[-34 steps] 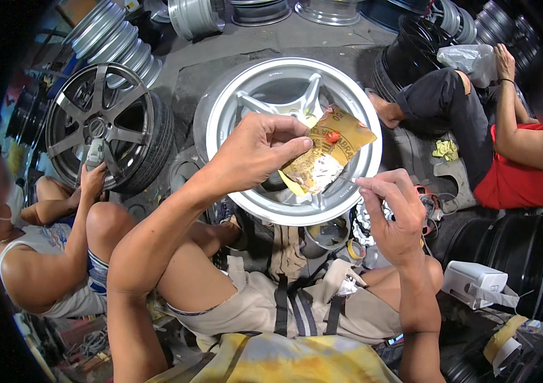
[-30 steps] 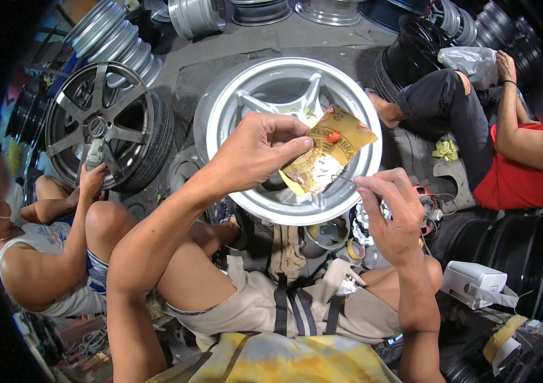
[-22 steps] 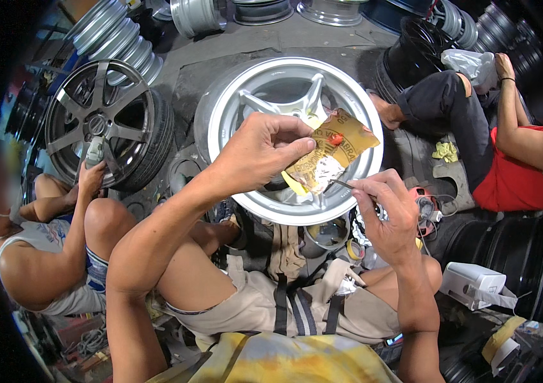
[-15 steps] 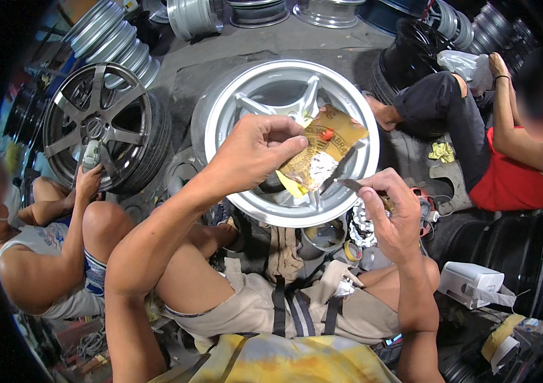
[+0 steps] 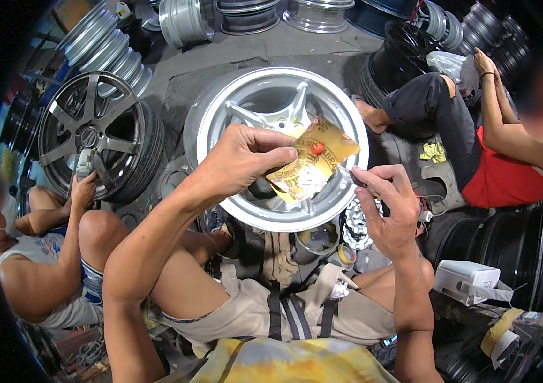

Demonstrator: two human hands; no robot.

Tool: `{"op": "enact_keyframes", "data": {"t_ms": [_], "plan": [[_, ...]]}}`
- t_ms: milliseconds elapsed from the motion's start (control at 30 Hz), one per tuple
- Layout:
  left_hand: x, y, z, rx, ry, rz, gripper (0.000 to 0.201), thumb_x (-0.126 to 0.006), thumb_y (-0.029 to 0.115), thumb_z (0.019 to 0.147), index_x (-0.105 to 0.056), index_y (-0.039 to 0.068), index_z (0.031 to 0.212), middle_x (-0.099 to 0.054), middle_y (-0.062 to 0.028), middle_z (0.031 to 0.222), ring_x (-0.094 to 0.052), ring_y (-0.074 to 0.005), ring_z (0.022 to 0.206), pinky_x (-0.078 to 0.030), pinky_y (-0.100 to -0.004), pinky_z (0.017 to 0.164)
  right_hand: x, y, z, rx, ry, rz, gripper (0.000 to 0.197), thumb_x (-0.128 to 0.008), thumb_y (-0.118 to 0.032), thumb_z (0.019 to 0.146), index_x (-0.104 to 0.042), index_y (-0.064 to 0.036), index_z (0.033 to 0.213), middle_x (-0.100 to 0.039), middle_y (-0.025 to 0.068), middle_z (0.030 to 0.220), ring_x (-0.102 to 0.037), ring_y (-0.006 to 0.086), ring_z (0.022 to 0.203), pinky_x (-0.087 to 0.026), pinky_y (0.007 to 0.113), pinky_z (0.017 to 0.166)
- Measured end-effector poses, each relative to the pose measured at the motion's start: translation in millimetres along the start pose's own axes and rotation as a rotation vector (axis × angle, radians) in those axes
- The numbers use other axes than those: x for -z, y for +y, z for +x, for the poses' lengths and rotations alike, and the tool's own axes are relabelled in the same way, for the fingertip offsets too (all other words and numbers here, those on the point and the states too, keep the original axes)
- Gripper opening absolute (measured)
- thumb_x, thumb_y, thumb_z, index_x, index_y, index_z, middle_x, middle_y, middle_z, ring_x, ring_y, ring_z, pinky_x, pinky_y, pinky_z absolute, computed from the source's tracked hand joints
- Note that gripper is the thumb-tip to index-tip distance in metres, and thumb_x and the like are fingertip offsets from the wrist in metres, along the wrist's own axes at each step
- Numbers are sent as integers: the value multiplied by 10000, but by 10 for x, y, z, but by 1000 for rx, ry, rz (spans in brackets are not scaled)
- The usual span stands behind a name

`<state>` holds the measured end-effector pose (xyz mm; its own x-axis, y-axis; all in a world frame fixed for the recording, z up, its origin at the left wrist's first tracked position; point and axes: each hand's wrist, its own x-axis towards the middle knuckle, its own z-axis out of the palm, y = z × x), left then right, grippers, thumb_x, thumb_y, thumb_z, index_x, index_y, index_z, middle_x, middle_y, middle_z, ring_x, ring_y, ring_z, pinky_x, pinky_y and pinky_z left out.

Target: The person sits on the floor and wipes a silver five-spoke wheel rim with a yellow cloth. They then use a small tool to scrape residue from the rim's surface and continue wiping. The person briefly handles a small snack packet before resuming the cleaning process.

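Observation:
In front of me lies a silver alloy wheel [image 5: 271, 74], its spokes partly hidden by my hands. My left hand [image 5: 236, 159] pinches a brown piece of sandpaper [image 5: 338, 152] above the wheel, printed backing up. On it sit a small red dab of paste [image 5: 316, 148] and a smear of whitish putty [image 5: 311, 183]. Between the thumb and fingers of my right hand [image 5: 389, 210] is a small thin blade [image 5: 354, 178]. Its tip points toward the putty edge of the sheet; whether it touches I cannot tell.
A person at left [image 5: 35, 271] holds a tool against a dark multi-spoke wheel [image 5: 112, 105]. At right sits a person in red [image 5: 517, 172]. Silver rims [image 5: 115, 60] stack far left; black rims [image 5: 507, 249] and a white box [image 5: 466, 281] lie right. A tape roll [image 5: 346, 255] lies below the wheel.
The sandpaper has tilted slightly in my left hand, and the blade in my right hand has come nearer the putty. The whole view has shifted a little.

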<state>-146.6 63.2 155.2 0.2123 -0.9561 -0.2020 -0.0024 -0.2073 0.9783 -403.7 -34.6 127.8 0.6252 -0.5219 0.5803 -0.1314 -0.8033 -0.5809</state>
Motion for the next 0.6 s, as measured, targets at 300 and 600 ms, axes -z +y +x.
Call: {"op": "enact_keyframes", "data": {"t_ms": [300,600], "plan": [[60,-17,14,18,-24,-8,280,-735,178,940,-746,-33,1123,-723,-30,856,-599,-35,711,-473,-189,610,-27,23,-8,-5,-18,-19,367,-770,30,808,-725,-54,1162,-602,110,992,-649,227,851,-541,328,711],[28,-42,20,-27,23,44,270,-738,168,935,-749,-42,1103,-725,-41,844,-597,-42,703,-473,-201,602,-33,-19,21,-26,29,12,344,-778,38,800,-736,-44,1131,-625,111,968,-662,228,844,-545,333,720]]}}
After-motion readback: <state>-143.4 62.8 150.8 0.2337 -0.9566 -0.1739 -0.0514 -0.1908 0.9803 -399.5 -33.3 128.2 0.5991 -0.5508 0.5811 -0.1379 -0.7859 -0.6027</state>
